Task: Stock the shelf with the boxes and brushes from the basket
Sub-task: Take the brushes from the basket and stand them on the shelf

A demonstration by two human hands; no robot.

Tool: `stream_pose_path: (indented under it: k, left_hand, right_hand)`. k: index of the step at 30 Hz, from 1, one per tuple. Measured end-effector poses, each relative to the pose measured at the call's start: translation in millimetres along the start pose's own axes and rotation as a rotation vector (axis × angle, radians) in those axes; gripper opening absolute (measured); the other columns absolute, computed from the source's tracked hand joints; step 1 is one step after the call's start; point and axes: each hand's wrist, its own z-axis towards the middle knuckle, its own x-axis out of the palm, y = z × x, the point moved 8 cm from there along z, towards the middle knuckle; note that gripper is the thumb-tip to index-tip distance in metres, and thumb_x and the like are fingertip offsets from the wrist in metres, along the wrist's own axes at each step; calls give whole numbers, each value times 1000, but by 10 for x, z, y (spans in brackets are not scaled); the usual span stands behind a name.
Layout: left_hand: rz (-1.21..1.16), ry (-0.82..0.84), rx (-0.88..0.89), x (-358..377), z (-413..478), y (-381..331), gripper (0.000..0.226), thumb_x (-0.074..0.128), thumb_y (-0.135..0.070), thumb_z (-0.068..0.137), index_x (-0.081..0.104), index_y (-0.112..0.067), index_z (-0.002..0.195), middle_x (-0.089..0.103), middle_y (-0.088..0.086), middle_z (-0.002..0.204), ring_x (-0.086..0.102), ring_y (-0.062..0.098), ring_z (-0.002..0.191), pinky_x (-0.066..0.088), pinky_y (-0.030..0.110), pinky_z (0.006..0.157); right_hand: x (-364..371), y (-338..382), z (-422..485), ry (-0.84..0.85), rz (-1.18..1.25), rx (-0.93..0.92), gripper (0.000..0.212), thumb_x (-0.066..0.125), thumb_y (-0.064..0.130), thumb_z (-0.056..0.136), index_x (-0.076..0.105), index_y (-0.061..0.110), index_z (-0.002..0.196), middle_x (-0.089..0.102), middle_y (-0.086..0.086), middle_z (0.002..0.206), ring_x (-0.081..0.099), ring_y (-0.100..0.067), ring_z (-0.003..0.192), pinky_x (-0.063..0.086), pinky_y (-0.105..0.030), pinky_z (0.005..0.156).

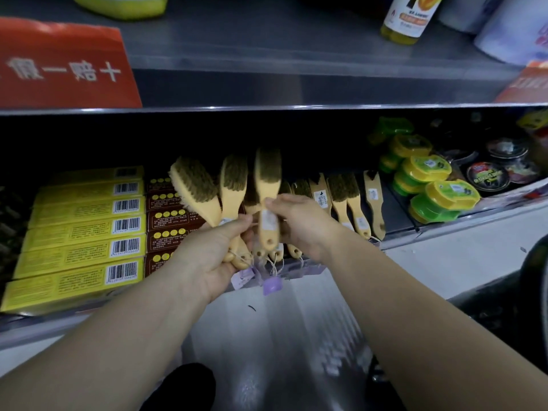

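Note:
My left hand (212, 256) grips the handles of two wooden brushes (213, 191) with dark bristles, fanned upward in front of the lower shelf. My right hand (299, 221) pinches the handle of a third brush (267, 185), held upright between the two hands. Purple price tags (271, 284) dangle from the handle ends. More brushes (347, 197) lie in a row on the shelf behind my right hand. Yellow boxes (83, 229) are stacked flat at the shelf's left, with brown boxes (169, 221) beside them. The basket is not in view.
Green and yellow round tins (430, 185) and black tins (486, 175) fill the shelf's right. The upper shelf (267, 54) carries a red sign (65, 66), a yellow bottle (409, 19) and a white roll. A dark object (530, 280) stands at the right edge.

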Motion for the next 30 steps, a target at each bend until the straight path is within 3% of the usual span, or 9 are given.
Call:
stream_pose_path:
  k: [4, 7, 11, 13, 15, 19, 22, 26, 30]
  left_hand:
    - [-116, -59, -48, -78, -65, -71, 12, 70, -16, 80, 60, -14, 73, 58, -5, 46, 53, 6, 43, 48, 18, 42]
    - [-92, -52, -50, -73, -82, -115, 15, 70, -22, 80, 60, -13, 74, 59, -4, 49, 54, 6, 39, 48, 19, 43]
    - [-48, -66, -50, -60, -48, -74, 16, 58, -20, 88, 57, -10, 75, 58, -2, 50, 52, 8, 45, 48, 20, 44]
    - [-45, -66, -49, -68, -31, -60, 13, 54, -15, 87, 57, -9, 76, 59, -1, 50, 53, 10, 51, 48, 24, 50]
    - [-34, -57, -49, -71, -13, -51, 11, 52, -11, 86, 56, -7, 77, 57, 2, 52, 51, 12, 55, 46, 25, 54]
    - [75, -6, -36, -41, 7, -26, 3, 56, -10, 88, 59, -10, 88, 58, 2, 57, 50, 12, 41, 44, 24, 43]
    - [103, 1, 14, -67, 27, -22, 14, 62, -10, 86, 62, -13, 100, 66, 0, 68, 61, 9, 44, 47, 26, 53]
    - [107, -35, 99, -116, 55, -69, 12, 64, -6, 85, 63, -18, 86, 70, -3, 64, 65, 11, 55, 46, 34, 68]
    - [105, -63, 125, -132, 93, -27, 16, 66, -6, 83, 62, -21, 79, 68, -8, 55, 60, 13, 65, 44, 31, 67]
  right_hand:
    - [-407, -186, 85, -265, -56, 63, 16, 38, 26, 98, 48, 15, 103, 55, -14, 80, 54, -24, 68, 44, -33, 63]
    - [-461, -356, 105, -288, -115, 91, 16, 39, 19, 90, 53, 23, 83, 49, -6, 73, 40, -22, 63, 33, -30, 59]
    - [-343, -434, 166, -242, -49, 100, 39, 44, 19, 95, 44, 22, 134, 58, -4, 121, 54, -19, 92, 42, -25, 68]
    - [-299, -427, 183, -225, -227, 88, 44, 47, 22, 97, 38, 18, 140, 54, 4, 111, 54, -8, 81, 43, -12, 62]
    - [-279, -433, 208, -213, -335, 60, 47, 50, 22, 96, 37, 15, 141, 51, 7, 100, 50, -4, 68, 41, -7, 47]
    - [-307, -447, 239, -238, -462, 41, 50, 53, 21, 95, 37, 16, 142, 49, 5, 100, 52, -10, 77, 43, -19, 66]
    - [-300, -435, 243, -228, -492, 19, 51, 54, 27, 94, 38, 17, 141, 50, 3, 106, 49, 0, 69, 39, -8, 52]
    - [-365, -381, 223, -291, -509, 12, 42, 48, 30, 97, 43, 18, 137, 55, 2, 112, 46, 1, 67, 32, -6, 48]
    - [-369, -173, 107, -381, -558, -92, 28, 44, 34, 97, 57, 20, 117, 61, 7, 87, 49, 1, 61, 37, -10, 45]
